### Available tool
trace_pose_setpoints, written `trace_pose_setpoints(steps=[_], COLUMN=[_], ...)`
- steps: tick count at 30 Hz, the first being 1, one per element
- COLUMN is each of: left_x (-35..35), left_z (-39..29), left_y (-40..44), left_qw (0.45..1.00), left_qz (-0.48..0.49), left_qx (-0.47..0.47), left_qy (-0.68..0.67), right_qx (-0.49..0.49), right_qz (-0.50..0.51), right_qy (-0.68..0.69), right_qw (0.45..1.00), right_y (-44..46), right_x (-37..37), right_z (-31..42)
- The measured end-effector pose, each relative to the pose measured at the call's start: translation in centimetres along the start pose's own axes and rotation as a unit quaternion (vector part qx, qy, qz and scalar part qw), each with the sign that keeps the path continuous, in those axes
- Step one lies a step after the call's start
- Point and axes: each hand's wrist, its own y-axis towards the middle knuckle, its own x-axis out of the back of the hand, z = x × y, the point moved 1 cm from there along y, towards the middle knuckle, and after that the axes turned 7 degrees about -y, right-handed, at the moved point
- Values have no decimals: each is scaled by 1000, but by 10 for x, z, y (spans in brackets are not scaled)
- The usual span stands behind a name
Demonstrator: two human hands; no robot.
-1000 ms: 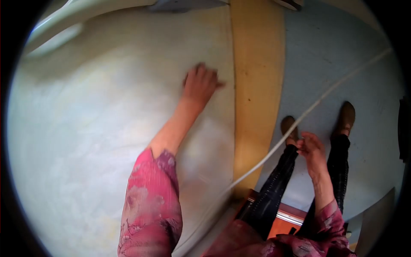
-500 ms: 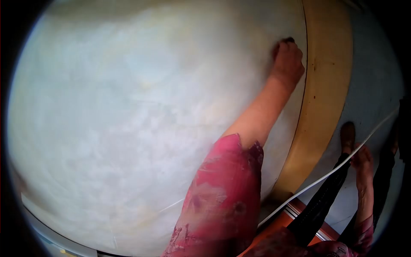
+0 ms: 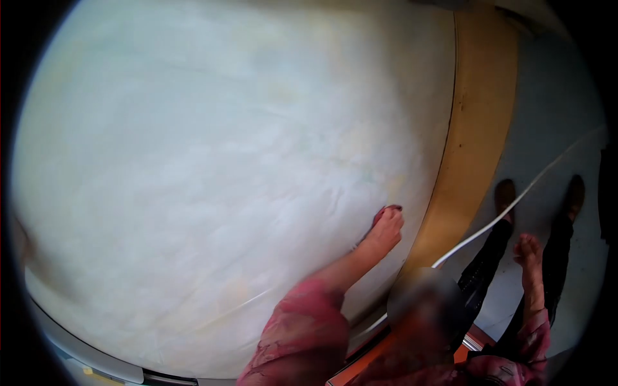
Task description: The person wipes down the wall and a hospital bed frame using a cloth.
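Note:
Stretched out over a large whitish, faintly mottled surface (image 3: 212,148), my left hand (image 3: 387,230) is closed around a small dark reddish object (image 3: 394,208). Only the object's edge shows past the fingers, so its kind is unclear. That hand rests on or close to the surface, not far from its tan wood-coloured border (image 3: 479,109). Over by my legs, my right hand (image 3: 528,249) is curled like a fist; anything inside it is hidden. Both arms wear pink-red patterned sleeves.
A white cord or hose (image 3: 499,219) crosses diagonally past my legs. My feet in brown shoes (image 3: 505,192) stand on a grey-blue floor (image 3: 547,116). Orange panelling (image 3: 360,357) lies at the bottom, partly behind a blurred patch. A grey rail (image 3: 84,347) edges the surface at lower left.
My left hand has come from the upper right of the surface down toward me, still gripping the dark object. My right hand has shifted slightly left and its fingers look more curled.

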Motion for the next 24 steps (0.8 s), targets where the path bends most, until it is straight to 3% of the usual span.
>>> trace_pose_setpoints(steps=[3, 5, 7, 11, 14, 16, 19, 21, 22, 23, 24], left_x=[-2, 36, 76, 160, 191, 166, 121, 80, 37, 41, 45], left_z=[12, 50, 95, 174, 209, 216, 181, 139, 108, 91, 88], left_y=[-28, -40, -49, -83, -96, -83, -81, -88, -96, -107, -113], left_qw=[997, 987, 940, 925, 870, 864, 921, 929, 966, 983, 983], left_qz=[-22, -110, -275, -309, -405, -398, -337, -334, -223, -153, -149], left_qx=[30, 92, 130, 219, 276, 287, 197, 157, 131, 98, 102], left_qy=[-72, -71, -158, -7, 49, 112, 1, -24, -25, -26, -30], right_qx=[-17, -15, 16, 36, 24, 8, 30, 34, 38, 36, 45], right_qz=[-15, -30, -41, -35, -42, -31, -19, -20, -17, -13, -14], right_qy=[-13, -13, -4, 24, 9, 32, 6, 46, 91, 88, 104], right_qw=[1000, 999, 999, 998, 999, 999, 999, 998, 995, 995, 993], right_y=[-32, -55, -79, -110, -121, -121, -123, -118, -116, -116, -115], right_x=[16, 28, 38, 45, 44, 44, 41, 44, 49, 51, 51], right_z=[24, 37, 47, 64, 55, 43, 54, 45, 33, 26, 20])
